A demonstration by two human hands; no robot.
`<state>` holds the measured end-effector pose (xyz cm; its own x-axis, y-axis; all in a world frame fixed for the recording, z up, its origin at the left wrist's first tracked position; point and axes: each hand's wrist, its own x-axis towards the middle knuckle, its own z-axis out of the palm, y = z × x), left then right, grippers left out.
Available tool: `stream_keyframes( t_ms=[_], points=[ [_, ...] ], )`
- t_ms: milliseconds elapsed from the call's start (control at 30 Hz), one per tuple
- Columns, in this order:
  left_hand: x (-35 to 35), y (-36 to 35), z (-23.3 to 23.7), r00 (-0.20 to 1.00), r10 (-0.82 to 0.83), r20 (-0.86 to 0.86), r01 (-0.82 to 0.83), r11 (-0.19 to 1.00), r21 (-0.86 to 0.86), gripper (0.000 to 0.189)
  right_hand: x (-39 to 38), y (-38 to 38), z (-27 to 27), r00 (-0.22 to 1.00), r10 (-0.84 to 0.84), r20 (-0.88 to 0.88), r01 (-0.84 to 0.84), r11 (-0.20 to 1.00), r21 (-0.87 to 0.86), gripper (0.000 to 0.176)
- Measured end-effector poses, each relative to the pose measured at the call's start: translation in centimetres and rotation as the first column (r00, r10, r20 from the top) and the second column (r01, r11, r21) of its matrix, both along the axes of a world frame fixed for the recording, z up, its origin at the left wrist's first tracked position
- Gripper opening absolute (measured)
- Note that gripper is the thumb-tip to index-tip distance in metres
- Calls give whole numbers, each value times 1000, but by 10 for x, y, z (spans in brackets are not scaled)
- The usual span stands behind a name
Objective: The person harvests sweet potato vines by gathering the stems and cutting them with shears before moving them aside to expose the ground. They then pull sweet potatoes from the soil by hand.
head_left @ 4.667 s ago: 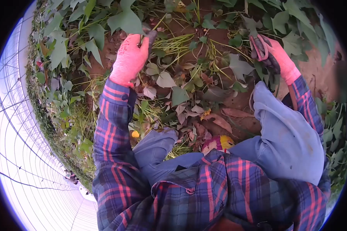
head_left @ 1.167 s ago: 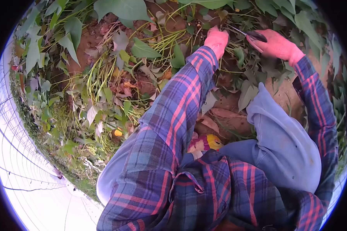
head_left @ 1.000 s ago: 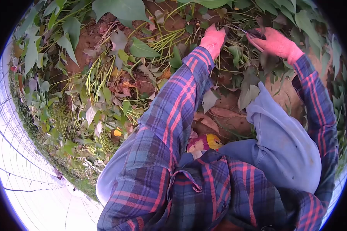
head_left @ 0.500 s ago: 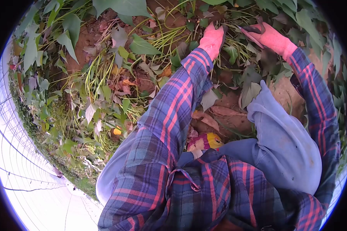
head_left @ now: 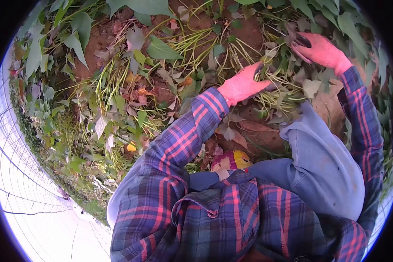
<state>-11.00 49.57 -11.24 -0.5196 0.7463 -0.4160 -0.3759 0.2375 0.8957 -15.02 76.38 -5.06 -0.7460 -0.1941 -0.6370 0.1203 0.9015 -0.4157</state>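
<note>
My left hand (head_left: 245, 83), in a pink glove with dark finger parts, is closed around a bunch of green stems (head_left: 277, 94) right of the middle. Leaves hide some of its fingertips. Up and to the right, my right hand (head_left: 314, 47), gloved alike, is bent among stems and leaves (head_left: 292, 30). Its thumb and fingers are near each other, and whether something lies between them cannot be made out. Long pale green stems (head_left: 240, 43) spread over brown soil above my left hand.
Leafy vines (head_left: 105, 109) and dry leaves cover the ground at the left. My bent knee (head_left: 314, 135) is below the stems. A yellow and magenta object (head_left: 233, 160) lies between my legs. White netting (head_left: 26, 192) shows at the lower left.
My left hand has moved down and slightly right, and the stems around it have shifted toward me. My right hand has moved a little right; the thin pointed tip beside it no longer shows.
</note>
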Motion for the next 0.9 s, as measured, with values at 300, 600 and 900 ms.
stream_keyframes(
  t_ms=[300, 600, 900],
  points=[
    [-22, 47, -38, 875, 448, -183, -481, 848, -224, 29, -11, 11, -51, 914, 385, -132, -297, 853, 430, 55],
    [-45, 80, -60, 826, 556, -94, -561, 794, -234, 47, -24, -3, -45, 931, 364, -33, -259, 720, 644, 59],
    [-62, 82, -100, 872, 483, -77, -487, 872, -44, 40, -33, 3, -47, 906, 409, 110, -416, 809, 415, 36]
  ],
)
